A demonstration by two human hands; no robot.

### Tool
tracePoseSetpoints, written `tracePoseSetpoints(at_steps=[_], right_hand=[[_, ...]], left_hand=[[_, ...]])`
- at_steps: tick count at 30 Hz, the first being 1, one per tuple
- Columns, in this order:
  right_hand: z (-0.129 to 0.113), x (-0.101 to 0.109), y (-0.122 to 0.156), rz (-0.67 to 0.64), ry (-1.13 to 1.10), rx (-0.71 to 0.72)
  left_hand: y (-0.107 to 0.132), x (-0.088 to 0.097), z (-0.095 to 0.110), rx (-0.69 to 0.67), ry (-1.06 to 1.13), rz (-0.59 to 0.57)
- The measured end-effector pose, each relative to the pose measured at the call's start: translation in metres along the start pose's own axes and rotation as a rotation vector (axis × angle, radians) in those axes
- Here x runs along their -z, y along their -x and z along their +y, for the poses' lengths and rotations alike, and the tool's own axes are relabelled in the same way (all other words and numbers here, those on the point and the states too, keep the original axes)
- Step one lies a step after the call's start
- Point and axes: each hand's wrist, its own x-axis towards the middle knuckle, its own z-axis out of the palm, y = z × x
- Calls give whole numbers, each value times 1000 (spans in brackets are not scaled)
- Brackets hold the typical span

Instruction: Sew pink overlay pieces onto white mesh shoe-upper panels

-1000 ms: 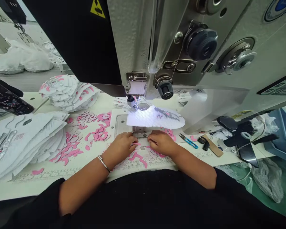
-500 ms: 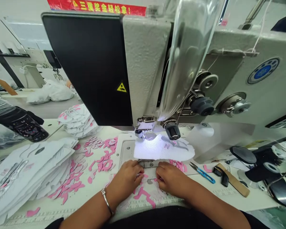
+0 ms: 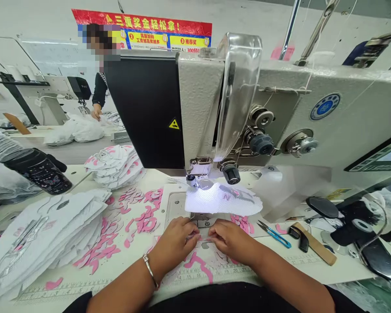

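Observation:
A white mesh shoe upper (image 3: 211, 201) with a pink N and grey trim lies under the lit needle area of the sewing machine (image 3: 200, 100). In front of it, my left hand (image 3: 179, 238) is closed, thumb and fingertips pinched together. My right hand (image 3: 233, 240) mirrors it close by on the right, also pinched. A little pink shows at the fingertips, but what they hold is too small to make out. Below them lie pink cut pieces (image 3: 200, 263) and a small grey piece (image 3: 205, 246). Neither hand touches the shoe upper.
Stacked white uppers (image 3: 48, 234) and loose pink pieces (image 3: 146, 219) cover the left side. Blue thread snips (image 3: 275, 234), a black-handled tool (image 3: 299, 239) and thread spools (image 3: 355, 232) lie right. A printed ruler (image 3: 117, 278) runs along the front. Behind, a co-worker's hand (image 3: 97, 111) touches white bags.
The view has tilted upward, showing more of the banner and a co-worker behind. My hands have drawn slightly closer together, fingertips now nearly meeting. The shoe upper stays under the machine.

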Motion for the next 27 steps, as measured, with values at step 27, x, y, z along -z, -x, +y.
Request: tracePoseSetpoints(at_steps=[27], right_hand=[[-60, 26, -19, 154, 130, 236]], left_hand=[[12, 43, 15, 108, 481, 59]])
